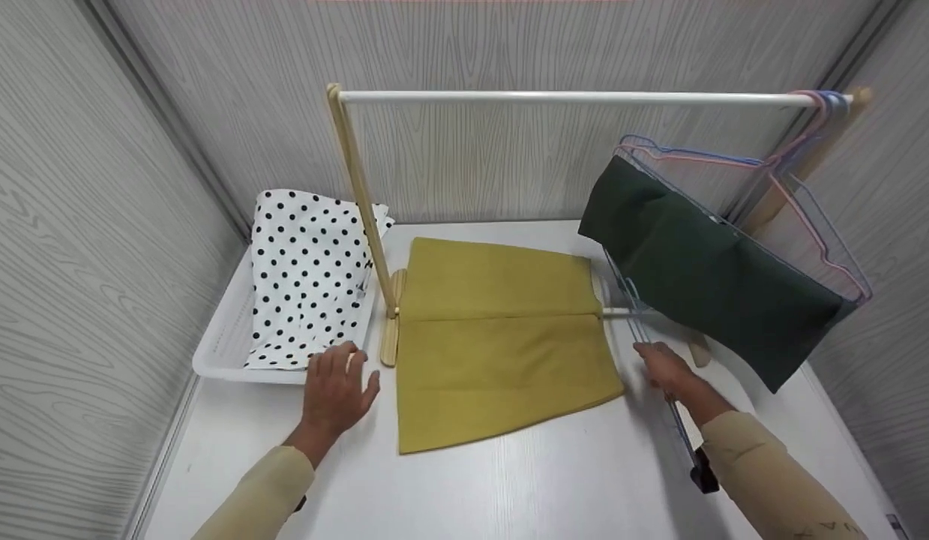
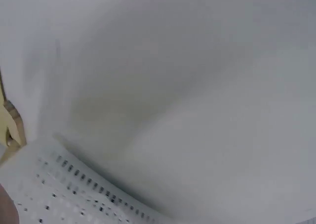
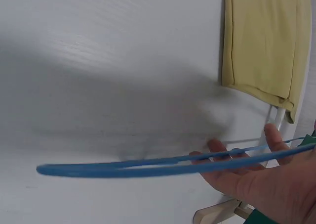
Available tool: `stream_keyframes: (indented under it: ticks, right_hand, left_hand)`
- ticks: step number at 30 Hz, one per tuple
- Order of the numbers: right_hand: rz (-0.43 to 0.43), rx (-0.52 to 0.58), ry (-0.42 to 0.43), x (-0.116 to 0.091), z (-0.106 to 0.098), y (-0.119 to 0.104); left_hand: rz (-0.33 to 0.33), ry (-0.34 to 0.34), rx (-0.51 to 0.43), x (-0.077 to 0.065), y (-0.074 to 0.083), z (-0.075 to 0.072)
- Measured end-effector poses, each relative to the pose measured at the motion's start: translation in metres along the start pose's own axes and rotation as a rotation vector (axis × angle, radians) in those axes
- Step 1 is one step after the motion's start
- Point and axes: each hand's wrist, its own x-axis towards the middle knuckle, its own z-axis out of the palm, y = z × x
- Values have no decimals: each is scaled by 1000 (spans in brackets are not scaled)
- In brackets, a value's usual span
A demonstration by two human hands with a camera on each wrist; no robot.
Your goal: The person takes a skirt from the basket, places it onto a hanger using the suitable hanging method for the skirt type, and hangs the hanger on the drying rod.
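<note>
My right hand [image 1: 670, 371] holds a blue wire hanger [image 3: 148, 169], which points down toward the front of the table to the right of a folded mustard-yellow cloth [image 1: 501, 352]. In the right wrist view, the fingers curl loosely about the hanger's wire. My left hand [image 1: 335, 390] hovers with spread fingers at the front rim of a white basket [image 1: 224, 367]; whether it touches the rim I cannot tell. A white cloth with black dots [image 1: 307, 277] lies in that basket. Blurred in the left wrist view is the basket's perforated side [image 2: 89, 184].
A rack with a white rod [image 1: 569, 97] and wooden posts [image 1: 359, 187] stands over the yellow cloth. At its right end hang pink and blue hangers [image 1: 801, 217] with a dark green cloth [image 1: 704, 262], close to my right hand. Grey wood-grain panels [image 1: 479, 45] enclose the table.
</note>
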Motion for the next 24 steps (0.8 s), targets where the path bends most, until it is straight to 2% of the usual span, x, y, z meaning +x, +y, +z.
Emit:
stream_keyframes:
  ticks: [4,7,10,14,17,19,21,24]
  right_hand:
    - [35,141,-30,1,-1,2]
    - [33,182,-18,2,-1,1]
    - [5,112,38,4,-1,-2]
    - [-49,-68,108,3,0,-4]
    - [-110,-222,157,5,0,-6]
    - [-148,-277,183,7,0,-7]
    - [-180,-285,190,9,-1,-8]
    - [-177,-197,154,12,-3,-7]
  left_hand:
    - [89,28,-129,9,42,15]
    - [109,-10,-179,16,77,29]
    - [112,-45,-187,22,111,43]
    - [149,-112,-176,26,159,58]
    - [179,-203,-165,31,192,65]
    - [174,-288,-158,37,211,68]
    - [149,-379,-161,45,229,72]
    - [96,-506,-196,56,250,78]
